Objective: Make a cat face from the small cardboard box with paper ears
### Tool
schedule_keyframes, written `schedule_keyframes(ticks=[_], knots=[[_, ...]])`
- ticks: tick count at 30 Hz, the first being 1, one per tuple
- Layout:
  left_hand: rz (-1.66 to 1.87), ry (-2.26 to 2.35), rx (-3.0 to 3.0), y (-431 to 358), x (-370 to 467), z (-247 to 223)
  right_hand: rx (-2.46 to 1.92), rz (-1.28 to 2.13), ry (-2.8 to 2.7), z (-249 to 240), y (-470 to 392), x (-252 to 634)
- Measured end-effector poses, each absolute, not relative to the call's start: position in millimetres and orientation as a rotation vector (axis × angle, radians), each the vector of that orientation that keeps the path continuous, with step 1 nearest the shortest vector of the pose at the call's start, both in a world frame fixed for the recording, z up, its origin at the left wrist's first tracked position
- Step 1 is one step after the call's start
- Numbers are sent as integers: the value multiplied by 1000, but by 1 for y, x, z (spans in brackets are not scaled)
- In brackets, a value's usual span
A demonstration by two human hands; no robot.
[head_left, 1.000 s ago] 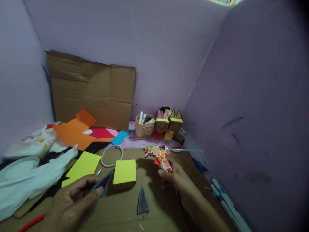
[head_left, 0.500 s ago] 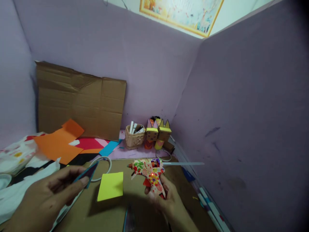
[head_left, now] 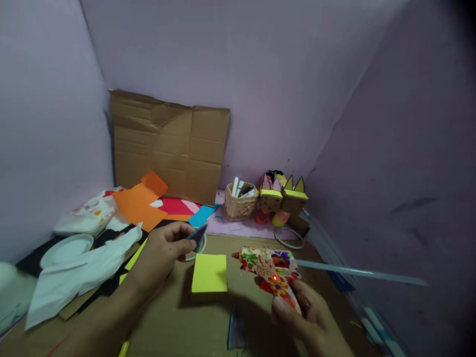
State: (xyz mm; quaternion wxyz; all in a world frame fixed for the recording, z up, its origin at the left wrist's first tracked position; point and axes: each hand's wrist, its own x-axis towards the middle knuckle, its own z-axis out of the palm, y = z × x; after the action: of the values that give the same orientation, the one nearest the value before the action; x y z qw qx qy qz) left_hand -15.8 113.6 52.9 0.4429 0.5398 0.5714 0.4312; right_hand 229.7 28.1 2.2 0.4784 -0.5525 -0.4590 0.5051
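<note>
Pinched in the fingers of my left hand (head_left: 163,250) is a small dark paper triangle (head_left: 198,235) with a blue edge. My right hand (head_left: 303,310) is wrapped round the handle of a flower-patterned glue gun (head_left: 269,265), whose red light is lit. The nozzle points left, and a long clear glue stick (head_left: 364,272) juts out behind it. Between my hands a yellow paper-topped piece (head_left: 209,273) stands over the cardboard. Below it lies another dark piece with a blue edge (head_left: 237,331).
A cardboard sheet (head_left: 169,144) leans on the back wall. A woven basket (head_left: 241,204) of markers stands beside animal-faced paper figures (head_left: 293,198). Orange paper (head_left: 139,201), white tissue (head_left: 82,275) and a white plate (head_left: 67,252) lie left. A ring (head_left: 289,239) rests at the back right.
The view has swung left and down, so the surroundings sit further right in the frame. My left hand has come nearer the yellow piece with the triangle. My right hand still holds the glue gun.
</note>
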Motion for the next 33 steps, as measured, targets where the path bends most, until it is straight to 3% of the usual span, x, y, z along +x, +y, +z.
schedule_keyframes(ticks=[10,33], knots=[[1022,1344,1214,119,-19,49,-1457,1142,-1326,28,39,218],[690,1404,1500,128,-33,58,-1561,1093,-1235,16,39,192]])
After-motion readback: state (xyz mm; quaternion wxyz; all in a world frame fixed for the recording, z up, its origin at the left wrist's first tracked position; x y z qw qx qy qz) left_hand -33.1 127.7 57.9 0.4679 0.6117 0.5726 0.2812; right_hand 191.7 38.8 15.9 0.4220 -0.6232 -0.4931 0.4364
